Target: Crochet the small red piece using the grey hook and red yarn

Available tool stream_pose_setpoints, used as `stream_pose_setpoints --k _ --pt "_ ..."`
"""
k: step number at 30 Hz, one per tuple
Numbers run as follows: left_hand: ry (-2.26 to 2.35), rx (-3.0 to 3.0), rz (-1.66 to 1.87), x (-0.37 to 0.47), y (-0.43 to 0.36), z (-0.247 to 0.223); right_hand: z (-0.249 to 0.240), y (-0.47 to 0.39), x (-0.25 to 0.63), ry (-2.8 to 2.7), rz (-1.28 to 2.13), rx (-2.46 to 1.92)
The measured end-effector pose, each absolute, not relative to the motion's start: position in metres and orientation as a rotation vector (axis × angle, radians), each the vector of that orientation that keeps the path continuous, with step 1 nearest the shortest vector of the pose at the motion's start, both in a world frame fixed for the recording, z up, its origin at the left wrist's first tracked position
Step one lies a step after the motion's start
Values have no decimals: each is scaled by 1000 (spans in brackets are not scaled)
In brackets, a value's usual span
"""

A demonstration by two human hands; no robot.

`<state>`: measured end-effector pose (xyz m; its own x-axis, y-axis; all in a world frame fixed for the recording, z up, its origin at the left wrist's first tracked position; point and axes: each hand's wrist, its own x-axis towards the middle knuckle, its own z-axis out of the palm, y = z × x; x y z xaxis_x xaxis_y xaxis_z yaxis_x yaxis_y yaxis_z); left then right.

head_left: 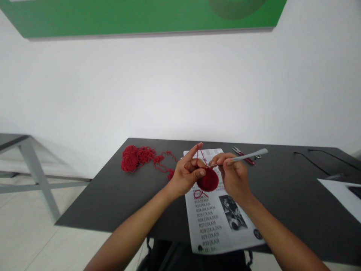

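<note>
Between my hands is a round piece of red crochet [208, 180], held above a printed sheet [214, 226]. My left hand [187, 171] pinches its upper left edge between thumb and fingers, with the index finger raised and red yarn looped over its tip. My right hand [232, 175] grips a crochet hook [248, 155] with a grey handle; the hook's thin end meets the top edge of the crochet piece. A loose yarn tail hangs below the piece. To the left lies a tangled ball of red yarn [130, 159], its strand trailing toward my left hand.
Pliers with red handles [244, 155] lie behind my right hand on the dark table [113, 199]. Eyeglasses [316, 162] and a white paper [338, 195] are at the right. A white wall with a green panel [141, 17] stands behind; another table [17, 141] is far left.
</note>
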<state>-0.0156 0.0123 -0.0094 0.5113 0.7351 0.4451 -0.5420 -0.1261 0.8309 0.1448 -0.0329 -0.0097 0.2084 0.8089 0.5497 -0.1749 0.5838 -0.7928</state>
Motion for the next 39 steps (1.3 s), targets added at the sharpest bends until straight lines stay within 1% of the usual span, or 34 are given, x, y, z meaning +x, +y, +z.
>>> stream_pose_setpoints --k 14,23,28,31,36,39 --pt "214 1333 1091 -17 12 -7 -2 -36 147 -1203 755 -663" --pt "211 1409 1112 -19 14 -6 2 -39 152 -1415 512 -669" --pt "218 1455 1145 -19 15 -7 4 -40 153 -1467 448 -695" --pt "220 1471 1163 -18 14 -8 3 -40 150 -1364 514 -729" --pt "244 1464 1179 -17 10 -7 -7 -36 139 -1044 835 -717" --pt "258 1445 1203 -17 10 -5 -11 -37 132 -963 863 -718"
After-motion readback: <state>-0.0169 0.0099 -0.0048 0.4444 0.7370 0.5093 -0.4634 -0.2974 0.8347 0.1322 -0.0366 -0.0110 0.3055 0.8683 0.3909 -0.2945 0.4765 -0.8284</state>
